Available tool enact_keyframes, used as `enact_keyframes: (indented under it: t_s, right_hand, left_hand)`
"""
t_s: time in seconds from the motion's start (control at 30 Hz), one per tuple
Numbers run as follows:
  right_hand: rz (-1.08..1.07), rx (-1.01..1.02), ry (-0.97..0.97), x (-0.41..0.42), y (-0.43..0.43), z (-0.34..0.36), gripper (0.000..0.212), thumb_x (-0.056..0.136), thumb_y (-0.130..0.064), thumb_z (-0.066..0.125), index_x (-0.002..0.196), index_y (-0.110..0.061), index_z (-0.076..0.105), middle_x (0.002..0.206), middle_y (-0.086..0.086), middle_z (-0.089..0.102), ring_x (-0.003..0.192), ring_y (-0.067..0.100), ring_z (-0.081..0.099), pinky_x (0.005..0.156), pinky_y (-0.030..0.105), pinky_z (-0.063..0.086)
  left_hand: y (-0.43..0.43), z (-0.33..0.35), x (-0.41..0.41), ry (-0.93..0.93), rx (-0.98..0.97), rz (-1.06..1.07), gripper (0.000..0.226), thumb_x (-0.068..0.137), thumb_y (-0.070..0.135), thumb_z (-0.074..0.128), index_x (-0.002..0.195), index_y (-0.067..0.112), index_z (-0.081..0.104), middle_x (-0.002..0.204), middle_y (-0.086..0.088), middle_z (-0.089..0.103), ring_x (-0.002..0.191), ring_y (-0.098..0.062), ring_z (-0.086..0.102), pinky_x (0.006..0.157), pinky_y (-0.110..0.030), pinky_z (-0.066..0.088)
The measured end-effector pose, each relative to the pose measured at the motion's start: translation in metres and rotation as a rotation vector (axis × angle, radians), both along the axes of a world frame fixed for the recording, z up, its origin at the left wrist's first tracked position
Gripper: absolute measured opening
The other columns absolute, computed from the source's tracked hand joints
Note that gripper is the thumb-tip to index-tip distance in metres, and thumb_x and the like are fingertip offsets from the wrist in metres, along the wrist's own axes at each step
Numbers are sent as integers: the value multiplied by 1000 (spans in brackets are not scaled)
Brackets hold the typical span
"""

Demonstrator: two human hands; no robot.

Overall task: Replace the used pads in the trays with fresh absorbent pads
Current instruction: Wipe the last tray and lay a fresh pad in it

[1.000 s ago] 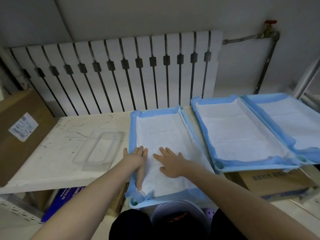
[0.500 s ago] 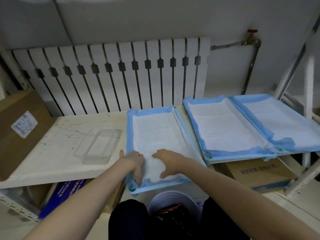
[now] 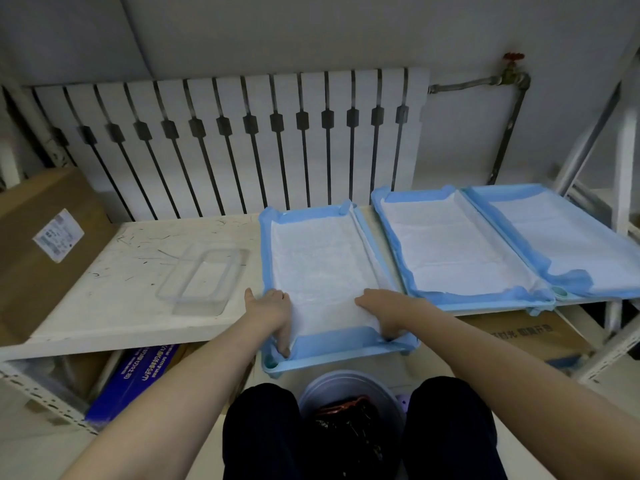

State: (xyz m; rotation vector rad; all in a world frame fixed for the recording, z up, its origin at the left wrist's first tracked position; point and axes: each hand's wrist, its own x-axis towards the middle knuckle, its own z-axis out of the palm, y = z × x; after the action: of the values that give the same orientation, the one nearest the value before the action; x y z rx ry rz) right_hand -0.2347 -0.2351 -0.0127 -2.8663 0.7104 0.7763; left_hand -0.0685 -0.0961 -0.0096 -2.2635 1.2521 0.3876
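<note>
**Hands part to seat fresh pad's near corners**

Out from mid-sheet, the left hand (image 3: 272, 311) presses straight fingers on one near corner of the absorbent pad (image 3: 322, 258), which lies in the blue tray (image 3: 332, 358) between both hands. The right hand (image 3: 384, 313) bends over the other corner, pinch or press unclear. Seating looks nearly done.

We have a single wide-angle view, worn on the head, looking forward and down from close by. The white ribbed radiator (image 3: 242, 140) fills the upper frame, the light-blue plastic tray (image 3: 329, 360) sits at centre, and the person's dark-clad knees (image 3: 263, 427) are at the bottom edge.
</note>
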Motion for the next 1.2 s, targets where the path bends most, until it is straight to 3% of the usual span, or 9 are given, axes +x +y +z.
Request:
enact_keyframes:
  t_s: [0.1, 0.17, 0.27, 0.37, 0.47, 0.6, 0.77, 1.0, 1.2]
  right_hand:
    - [42, -107, -20, -2, -2, 4, 56, 82, -21, 71, 129, -11, 43, 132, 12, 45, 119, 28, 49, 90, 33, 44]
    - [66, -250, -38, -8, 1, 10, 29, 82, -18, 67, 106, -13, 51, 111, 9, 54, 102, 26, 57, 76, 33, 43]
    - [90, -379, -29, -14, 11, 12, 12, 86, -17, 60, 94, -15, 52, 102, 8, 59, 101, 26, 58, 83, 37, 41]
    - [68, -365, 10, -14, 19, 9, 20, 89, -15, 55, 108, -11, 56, 113, 10, 59, 109, 27, 55, 93, 39, 37]
    - [86, -333, -1, -12, 16, 16, 16, 87, -15, 59, 102, -13, 55, 110, 9, 59, 102, 27, 58, 80, 36, 37]
    - [22, -307, -279, 12, 1, 19, 21, 90, -7, 48, 108, -13, 55, 111, 8, 58, 100, 27, 58, 71, 32, 38]
    - [-55, -81, -437, 47, -10, -19, 41, 90, -9, 44, 131, -13, 41, 132, 10, 40, 117, 30, 44, 95, 42, 44]
    - [-226, -191, -406, 77, -40, -10, 32, 92, -11, 45, 124, -6, 45, 127, 12, 43, 117, 28, 48, 93, 35, 43]
    - [-90, 43, -451, 126, -71, -30, 50, 95, -18, 40, 144, -19, 32, 151, 6, 26, 136, 27, 26, 110, 41, 30]
  left_hand:
    - [2, 5, -3, 14, 15, 2, 88, 68, 45, 75, 139, 15, 33, 141, -4, 33, 141, -23, 17, 111, -63, 11]
    - [2, 7, 0, 5, -31, 18, 62, 77, 29, 66, 133, 18, 43, 143, -7, 33, 146, -28, 0, 110, -64, 5]
    - [5, 4, 2, -13, -45, 60, 54, 79, 18, 58, 131, 16, 44, 145, -8, 32, 146, -32, -8, 109, -66, 2]
    - [4, 0, -3, -13, -51, 68, 64, 74, 22, 65, 132, 15, 40, 143, -7, 34, 145, -33, -2, 107, -67, 4]
    - [1, 6, 1, -6, -71, 66, 57, 75, 17, 62, 129, 15, 43, 139, -8, 37, 145, -33, -2, 109, -66, 4]
    - [-20, 19, 14, 32, -238, 23, 40, 86, 21, 52, 125, 16, 48, 140, -10, 39, 147, -30, 2, 114, -58, 4]
    - [-52, 11, 24, -3, -377, -58, 38, 84, 22, 53, 120, 14, 48, 120, -9, 48, 121, -28, 45, 111, -48, 25]
    - [-85, 8, 55, -10, -355, -31, 38, 85, 36, 51, 118, 18, 49, 115, -5, 50, 110, -25, 52, 100, -40, 32]
    - [-112, 3, 84, 86, -284, 25, 53, 80, 42, 53, 129, 26, 39, 124, -5, 42, 118, -28, 44, 101, -45, 32]
